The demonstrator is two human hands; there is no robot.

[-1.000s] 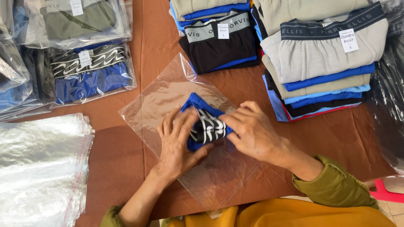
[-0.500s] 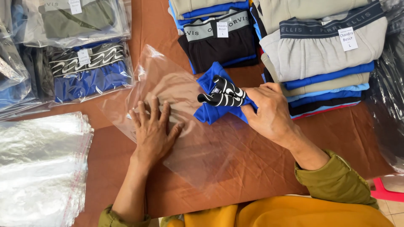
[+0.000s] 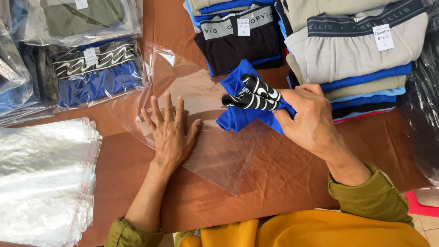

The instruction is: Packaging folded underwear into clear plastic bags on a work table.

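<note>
My right hand [image 3: 310,120] grips a folded pair of blue underwear [image 3: 244,112] with a black-and-white patterned waistband, holding it just above the right part of a clear plastic bag [image 3: 206,119]. The bag lies flat on the brown table cover [image 3: 283,169]. My left hand [image 3: 170,132] rests palm down on the bag with its fingers spread, holding nothing.
A stack of empty clear bags [image 3: 43,178] lies at the left. Bagged underwear [image 3: 98,68] is piled at the upper left. Unbagged folded underwear stands in stacks at the back centre [image 3: 240,39] and back right [image 3: 361,50]. A dark plastic sheet [image 3: 425,100] covers the right edge.
Both hands were on the folded underwear over the bag. My right hand has lifted it away to the right, and my left hand has spread flat on the bag.
</note>
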